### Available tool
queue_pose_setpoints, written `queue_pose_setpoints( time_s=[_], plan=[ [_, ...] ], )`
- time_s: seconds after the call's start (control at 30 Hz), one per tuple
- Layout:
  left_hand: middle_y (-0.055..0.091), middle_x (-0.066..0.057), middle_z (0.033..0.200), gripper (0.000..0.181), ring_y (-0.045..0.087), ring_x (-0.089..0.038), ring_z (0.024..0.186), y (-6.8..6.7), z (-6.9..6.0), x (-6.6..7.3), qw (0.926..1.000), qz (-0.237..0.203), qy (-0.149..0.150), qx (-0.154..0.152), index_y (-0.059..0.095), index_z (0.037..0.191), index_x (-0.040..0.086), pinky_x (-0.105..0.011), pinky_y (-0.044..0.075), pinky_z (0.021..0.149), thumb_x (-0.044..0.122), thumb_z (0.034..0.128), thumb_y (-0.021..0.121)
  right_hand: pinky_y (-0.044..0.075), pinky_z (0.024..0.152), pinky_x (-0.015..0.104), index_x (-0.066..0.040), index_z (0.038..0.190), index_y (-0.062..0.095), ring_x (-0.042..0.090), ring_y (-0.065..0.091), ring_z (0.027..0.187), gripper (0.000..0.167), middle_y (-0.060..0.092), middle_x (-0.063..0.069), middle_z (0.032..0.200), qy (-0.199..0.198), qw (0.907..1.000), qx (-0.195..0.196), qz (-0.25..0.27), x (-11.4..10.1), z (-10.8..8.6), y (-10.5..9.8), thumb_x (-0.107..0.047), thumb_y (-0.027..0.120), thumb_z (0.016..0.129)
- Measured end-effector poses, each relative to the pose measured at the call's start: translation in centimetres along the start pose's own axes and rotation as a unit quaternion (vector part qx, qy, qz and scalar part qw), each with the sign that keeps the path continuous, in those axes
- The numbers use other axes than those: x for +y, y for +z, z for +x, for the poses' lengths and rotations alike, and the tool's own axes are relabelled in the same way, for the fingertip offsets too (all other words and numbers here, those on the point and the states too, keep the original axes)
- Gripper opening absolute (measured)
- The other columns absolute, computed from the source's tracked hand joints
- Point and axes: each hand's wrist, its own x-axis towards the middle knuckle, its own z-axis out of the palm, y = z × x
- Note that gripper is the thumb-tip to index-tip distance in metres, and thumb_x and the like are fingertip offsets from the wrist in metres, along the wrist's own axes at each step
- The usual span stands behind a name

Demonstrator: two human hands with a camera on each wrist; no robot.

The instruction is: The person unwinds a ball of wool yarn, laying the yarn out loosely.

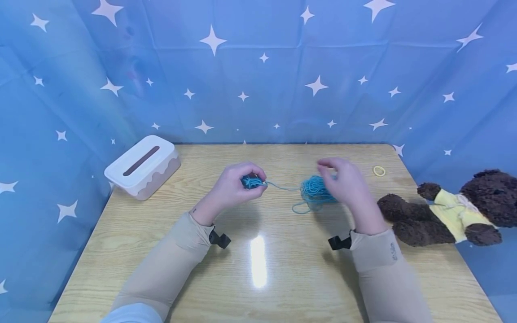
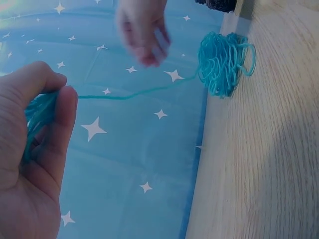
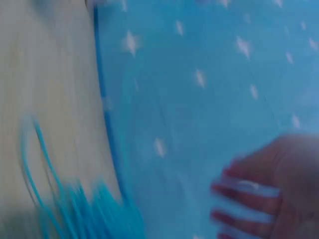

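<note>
My left hand (image 1: 236, 183) holds a small bundle of blue yarn (image 1: 252, 181), thumb and fingers curled round it. A single strand (image 2: 124, 97) runs from that bundle to a larger loose heap of the same yarn (image 1: 315, 189) on the table. My right hand (image 1: 345, 181) is raised beside and partly over the heap in the head view; its fingers are slightly bent with nothing visible between them. In the right wrist view the right hand (image 3: 269, 194) is blurred, apart from the yarn heap (image 3: 99, 216). One yarn loop sticks out from the heap.
A white tissue box (image 1: 143, 166) with a slot stands at the table's back left. At the back right lies a yellow ring (image 1: 378, 171). A brown plush bear in a yellow top (image 1: 456, 215) lies across the right edge. Behind the table hangs a blue star-patterned curtain (image 1: 262, 89).
</note>
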Motion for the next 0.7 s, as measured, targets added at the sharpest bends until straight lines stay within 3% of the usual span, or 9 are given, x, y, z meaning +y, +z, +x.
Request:
queue_pose_setpoints(
  time_s=[0.1, 0.2, 0.23, 0.33, 0.5, 0.6, 0.7],
  plan=[
    [0.080, -0.004, 0.106, 0.020, 0.075, -0.018, 0.096, 0.1, 0.0, -0.1, 1.0000, 0.001, 0.005, -0.004, 0.077, 0.107, 0.011, -0.030, 0.064, 0.087, 0.011, 0.0891, 0.087, 0.051, 0.115, 0.063, -0.017, 0.152, 0.065, 0.042, 0.070, 0.128, 0.046, 0.067, 0.010, 0.156, -0.075, 0.9948, -0.027, 0.063, -2.7, -0.3, 2.3, -0.043, 0.051, 0.117],
    [0.080, -0.005, 0.106, 0.021, 0.075, -0.018, 0.096, 0.1, 0.0, -0.1, 0.9999, 0.005, 0.010, -0.006, 0.077, 0.107, 0.010, -0.030, 0.065, 0.088, 0.010, 0.0886, 0.087, 0.059, 0.102, 0.057, -0.018, 0.157, 0.061, 0.035, 0.076, 0.119, 0.048, 0.071, 0.004, 0.152, -0.121, 0.9843, -0.066, 0.111, -4.7, -0.9, 4.3, -0.043, 0.050, 0.118],
    [0.080, -0.005, 0.106, 0.021, 0.075, -0.018, 0.096, 0.2, 0.0, -0.1, 0.9999, 0.007, 0.011, -0.007, 0.077, 0.107, 0.010, -0.030, 0.065, 0.088, 0.009, 0.0886, 0.087, 0.061, 0.100, 0.056, -0.018, 0.158, 0.061, 0.031, 0.073, 0.129, 0.048, 0.072, 0.003, 0.151, -0.129, 0.9815, -0.074, 0.120, -5.3, -1.0, 4.9, -0.043, 0.050, 0.118],
    [0.081, -0.005, 0.105, 0.021, 0.075, -0.018, 0.095, 0.2, 0.1, 0.1, 0.9997, 0.015, 0.017, -0.009, 0.077, 0.107, 0.010, -0.031, 0.064, 0.087, 0.010, 0.0888, 0.087, 0.064, 0.093, 0.051, -0.016, 0.152, 0.066, 0.030, 0.076, 0.125, 0.043, 0.077, 0.003, 0.142, -0.140, 0.9758, -0.083, 0.146, -6.1, -1.4, 6.1, -0.037, 0.056, 0.116],
    [0.080, -0.005, 0.104, 0.020, 0.074, -0.017, 0.093, 0.2, 0.2, 0.2, 0.9997, 0.018, 0.014, -0.013, 0.077, 0.107, 0.010, -0.031, 0.064, 0.086, 0.011, 0.0897, 0.087, 0.064, 0.079, 0.039, -0.017, 0.127, 0.081, 0.028, 0.080, 0.105, 0.023, 0.084, 0.006, 0.119, -0.126, 0.9752, -0.058, 0.172, -5.9, -1.6, 6.4, -0.026, 0.068, 0.111],
    [0.080, -0.005, 0.105, 0.021, 0.074, -0.017, 0.092, 0.2, 0.1, 0.2, 0.9998, 0.014, 0.008, -0.014, 0.077, 0.108, 0.009, -0.031, 0.065, 0.085, 0.010, 0.0896, 0.087, 0.057, 0.070, 0.031, -0.018, 0.122, 0.083, 0.023, 0.078, 0.095, 0.019, 0.084, 0.004, 0.116, -0.125, 0.9783, -0.047, 0.159, -5.4, -1.4, 5.8, -0.026, 0.070, 0.110],
    [0.080, -0.005, 0.106, 0.021, 0.075, -0.017, 0.093, 0.2, 0.0, 0.2, 0.9998, 0.012, 0.004, -0.013, 0.076, 0.108, 0.009, -0.031, 0.065, 0.086, 0.010, 0.0898, 0.087, 0.052, 0.066, 0.033, -0.017, 0.123, 0.083, 0.019, 0.072, 0.083, 0.020, 0.083, 0.003, 0.120, -0.144, 0.9819, -0.032, 0.119, -4.7, -1.2, 4.8, -0.024, 0.071, 0.109]
  ],
)
